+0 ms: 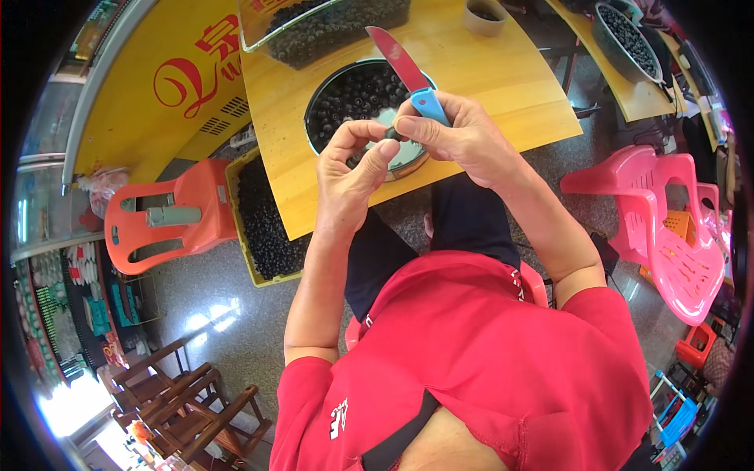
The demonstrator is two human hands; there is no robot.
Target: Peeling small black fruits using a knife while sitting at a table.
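Over the near side of a wide round bowl (309, 118) full of small dark round pieces, my two hands meet. The fingertips and thumb of my left hand (345, 169) are closed on one such dark piece (392, 134). My right hand (475, 145) grips a folding-style knife (428, 106) by its blue handle, the red blade pointing up and away to the left. My right thumb reaches across to the dark piece and touches it or lies right beside it. Something whitish shows in the bowl under my hands; I cannot make it out.
A see-through tub (342, 35) of dark pieces and a small round container (484, 17) stand on the wooden table (518, 86). Left of it are a yellow crate (242, 235) and an orange chair (212, 204). Right are a pink chair (675, 247) and another filled basin (658, 77).
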